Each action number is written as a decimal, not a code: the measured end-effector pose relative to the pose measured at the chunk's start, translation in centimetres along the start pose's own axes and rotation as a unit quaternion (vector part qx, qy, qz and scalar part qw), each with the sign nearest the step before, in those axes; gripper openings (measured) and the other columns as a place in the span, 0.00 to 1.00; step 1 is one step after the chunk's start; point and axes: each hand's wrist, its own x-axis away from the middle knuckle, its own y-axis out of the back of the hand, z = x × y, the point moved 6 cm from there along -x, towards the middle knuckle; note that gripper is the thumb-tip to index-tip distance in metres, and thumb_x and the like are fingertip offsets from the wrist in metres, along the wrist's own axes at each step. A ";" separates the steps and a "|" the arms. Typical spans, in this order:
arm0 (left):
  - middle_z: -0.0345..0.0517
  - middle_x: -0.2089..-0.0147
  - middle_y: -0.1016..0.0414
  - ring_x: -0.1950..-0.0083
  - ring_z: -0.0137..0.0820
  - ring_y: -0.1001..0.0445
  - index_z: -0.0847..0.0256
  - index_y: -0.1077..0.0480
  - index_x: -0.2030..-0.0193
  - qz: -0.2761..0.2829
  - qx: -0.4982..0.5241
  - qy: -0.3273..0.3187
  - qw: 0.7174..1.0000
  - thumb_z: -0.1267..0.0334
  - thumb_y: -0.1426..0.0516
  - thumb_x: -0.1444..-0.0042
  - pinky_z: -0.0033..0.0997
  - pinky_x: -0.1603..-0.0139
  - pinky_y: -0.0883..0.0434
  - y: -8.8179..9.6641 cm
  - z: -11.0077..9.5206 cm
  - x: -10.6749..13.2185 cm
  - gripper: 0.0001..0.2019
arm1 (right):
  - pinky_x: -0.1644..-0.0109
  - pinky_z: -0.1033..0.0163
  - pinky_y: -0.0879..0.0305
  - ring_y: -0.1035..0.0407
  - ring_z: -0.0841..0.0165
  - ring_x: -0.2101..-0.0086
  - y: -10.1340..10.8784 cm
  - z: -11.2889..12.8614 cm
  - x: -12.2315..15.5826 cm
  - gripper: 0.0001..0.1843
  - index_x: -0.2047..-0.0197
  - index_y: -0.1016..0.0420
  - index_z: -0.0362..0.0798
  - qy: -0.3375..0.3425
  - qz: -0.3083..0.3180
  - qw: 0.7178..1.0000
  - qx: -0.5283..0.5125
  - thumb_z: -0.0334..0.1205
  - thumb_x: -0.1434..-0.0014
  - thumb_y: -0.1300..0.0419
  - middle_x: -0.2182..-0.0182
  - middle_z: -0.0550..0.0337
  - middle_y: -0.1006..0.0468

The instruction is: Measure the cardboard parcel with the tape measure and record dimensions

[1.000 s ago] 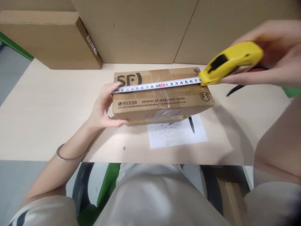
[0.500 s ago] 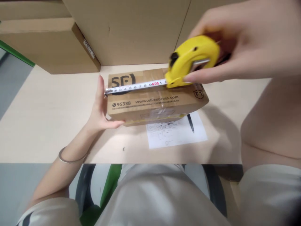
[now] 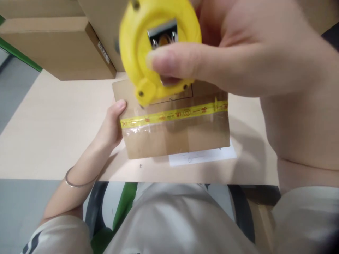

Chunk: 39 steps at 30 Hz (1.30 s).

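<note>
Item 1: box (image 3: 174, 132), cardbd, w/ yellow strip (image 3: 172, 115) along the face now turned up; approx. mid-worktop (image 3: 60, 134), btwn rear & front edges. Can't tell if fully resting.
Item 2: tape measure (image 3: 140, 49), yellow, held above the box's rear part; no length of blade seen outside case.
Left hand (image 3: 112, 121): gripping box's left end, thumb over edge.
Right hand (image 3: 238, 53): closed round tape measure, thumb across its side.
Item 3: paper (image 3: 203, 156), partly under/behind box, toward worktop's front edge.
Item 4: carton (image 3: 53, 49), worktop's rear left corner.
Change, last sec.: blade off the SF-printed face, box turned. Meaning: no reading showing; diff. face presented.
</note>
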 end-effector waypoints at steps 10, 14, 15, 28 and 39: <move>0.56 0.53 0.14 0.39 0.53 0.19 0.63 0.23 0.53 0.014 -0.060 0.088 0.994 0.46 0.43 0.37 0.53 0.36 0.22 0.2 2.4 -1.1 0.20 | 0.40 0.53 0.32 0.32 0.55 0.40 -2.7 -3.1 4.0 0.18 0.51 0.26 0.51 -0.115 0.039 0.976 0.181 0.56 0.30 0.44 0.48 0.55 0.26; 0.55 0.51 0.14 0.42 0.53 0.18 0.61 0.26 0.49 -0.067 -0.032 0.117 0.990 0.46 0.40 0.43 0.55 0.39 0.21 -0.2 3.2 -1.1 0.23 | 0.41 0.54 0.35 0.32 0.58 0.43 -0.9 -1.8 6.2 0.15 0.51 0.33 0.54 -0.118 -0.050 0.961 0.243 0.55 0.27 0.47 0.44 0.53 0.29; 0.55 0.51 0.14 0.41 0.54 0.19 0.61 0.26 0.49 -0.076 -0.019 0.118 0.990 0.45 0.39 0.44 0.55 0.39 0.21 -0.4 3.3 -1.1 0.24 | 0.45 0.55 0.36 0.30 0.60 0.49 0.2 -1.2 7.3 0.14 0.55 0.34 0.54 -0.130 -0.087 0.956 0.248 0.55 0.26 0.49 0.49 0.54 0.28; 0.53 0.47 0.15 0.33 0.57 0.25 0.61 0.26 0.48 0.001 0.117 0.121 0.986 0.49 0.43 0.44 0.59 0.32 0.25 -2.1 4.2 -1.5 0.22 | 0.66 0.57 0.54 0.32 0.54 0.63 -2.9 -7.7 22.2 0.12 0.68 0.38 0.49 -0.503 0.017 0.799 0.329 0.43 0.33 0.47 0.63 0.41 0.24; 0.54 0.50 0.16 0.31 0.57 0.29 0.63 0.26 0.48 0.005 0.072 0.085 0.994 0.49 0.46 0.46 0.61 0.31 0.26 -1.8 4.4 -2.6 0.25 | 0.76 0.65 0.48 0.46 0.73 0.81 -4.2 -6.6 26.6 0.21 0.68 0.48 0.54 -0.354 -0.159 0.902 -0.189 0.46 0.33 0.38 0.78 0.70 0.40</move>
